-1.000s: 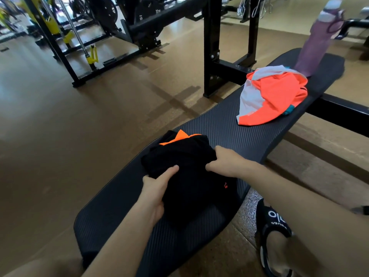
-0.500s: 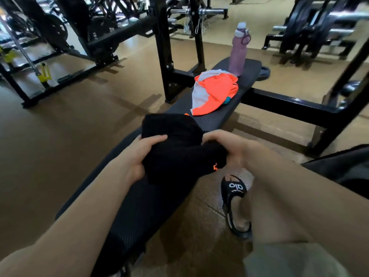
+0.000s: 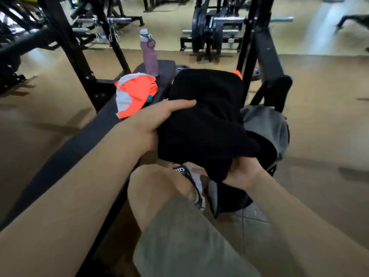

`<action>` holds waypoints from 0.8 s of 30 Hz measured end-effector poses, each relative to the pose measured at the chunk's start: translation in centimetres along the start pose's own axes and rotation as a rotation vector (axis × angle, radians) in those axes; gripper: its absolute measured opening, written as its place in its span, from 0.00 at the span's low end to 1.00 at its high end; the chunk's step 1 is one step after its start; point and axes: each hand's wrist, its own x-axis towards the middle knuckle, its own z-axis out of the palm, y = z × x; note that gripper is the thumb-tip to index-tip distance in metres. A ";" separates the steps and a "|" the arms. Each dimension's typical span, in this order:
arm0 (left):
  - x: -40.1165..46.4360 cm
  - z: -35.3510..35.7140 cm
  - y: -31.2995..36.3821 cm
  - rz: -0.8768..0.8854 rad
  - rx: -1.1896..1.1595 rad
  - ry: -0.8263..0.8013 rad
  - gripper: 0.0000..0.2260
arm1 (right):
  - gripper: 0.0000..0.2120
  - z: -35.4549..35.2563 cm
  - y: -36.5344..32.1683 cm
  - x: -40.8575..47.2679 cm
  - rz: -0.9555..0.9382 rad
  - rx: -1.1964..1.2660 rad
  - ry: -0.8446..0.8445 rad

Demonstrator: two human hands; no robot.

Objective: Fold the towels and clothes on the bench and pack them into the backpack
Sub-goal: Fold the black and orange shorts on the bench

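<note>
Two hands, left hand (image 3: 159,120) and right hand (image 3: 242,171), clutch folded black fabric garment (image 3: 205,120) above grey-black backpack (image 3: 265,124); soft, light, floppy, so support its underside.

1. Both forearms are bare, with no sleeves, watch or rings showing.
2. Grey-green shorts (image 3: 191,240) cover the thigh, ending just above the knee.
3. A black slide sandal (image 3: 189,182) bears white lettering (partly hidden).
</note>
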 end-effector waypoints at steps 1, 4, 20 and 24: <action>0.5 0.8 -0.6 -0.030 0.012 -0.033 0.05 | 0.33 -1.3 0.9 -0.6 0.012 0.044 0.020; 2.0 2.4 -3.1 -0.141 0.050 -0.107 0.06 | 0.36 -3.8 3.1 -2.2 -0.007 0.199 0.036; 13.9 5.7 -19.4 -0.334 0.577 -0.112 0.36 | 0.20 -14.9 3.4 -1.5 0.167 -0.464 0.644; 16.4 8.1 -21.9 -0.295 0.624 -0.182 0.42 | 0.25 -17.9 3.0 -0.1 0.090 -0.738 0.778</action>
